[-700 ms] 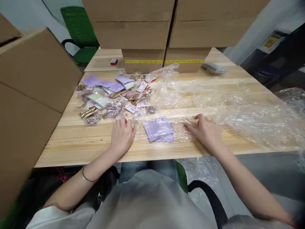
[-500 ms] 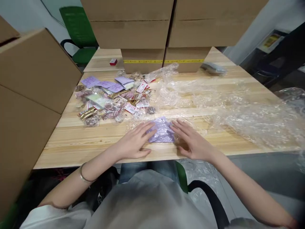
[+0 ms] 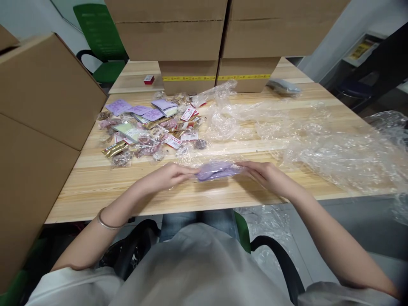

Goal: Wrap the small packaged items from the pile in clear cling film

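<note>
Purple packet held between left hand and right hand.

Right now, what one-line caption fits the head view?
Both hands, left hand and right hand, hold a purple packet in clear film just above a wooden table strewn with small packets.

We see our two arms reach forward and bend in toward each other, so our hands nearly meet in the middle. Our left hand lies low with the palm down and the fingers pointing right, pinched together at the tips. Our right hand points left the same way, its fingers pinched too, and our left wrist has a thin shiny bangle on it.
</note>
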Demonstrator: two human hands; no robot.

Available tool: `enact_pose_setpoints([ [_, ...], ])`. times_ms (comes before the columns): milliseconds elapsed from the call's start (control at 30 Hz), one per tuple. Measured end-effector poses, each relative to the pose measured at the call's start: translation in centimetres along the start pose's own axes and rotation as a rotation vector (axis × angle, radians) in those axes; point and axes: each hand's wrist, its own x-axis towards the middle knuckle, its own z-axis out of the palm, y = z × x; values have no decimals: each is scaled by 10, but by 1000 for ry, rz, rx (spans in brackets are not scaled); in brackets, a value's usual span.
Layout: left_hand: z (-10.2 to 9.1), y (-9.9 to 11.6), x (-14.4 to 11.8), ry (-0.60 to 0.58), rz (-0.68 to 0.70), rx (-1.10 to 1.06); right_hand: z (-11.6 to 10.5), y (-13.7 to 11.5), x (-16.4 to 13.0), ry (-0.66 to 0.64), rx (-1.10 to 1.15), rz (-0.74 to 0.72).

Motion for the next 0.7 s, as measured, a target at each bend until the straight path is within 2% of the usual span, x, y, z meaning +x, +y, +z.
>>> enact_pose_setpoints([
  [67,-6,3,-2,36,-77,-117,-9,-3,3,-8,81,21],
  [167,-10,-1,0,161,-183,-273,-15,-4,11,20,155,46],
  [267,-7,-16,3,278,-232,-368,-12,-1,22,107,107,62],
  [333,-3,-27,5,310,-242,-340,-6,2,27,129,19,92],
  [433,6,-37,7,293,-249,-108,9,4,29,85,-125,188],
  [533,18,-37,5,288,-213,109,26,5,26,94,-271,257],
  [600,26,-31,3,320,-198,286,33,5,21,158,-388,278],
  [700,37,-18,-1,434,-243,680,32,7,11,316,-522,237],
])
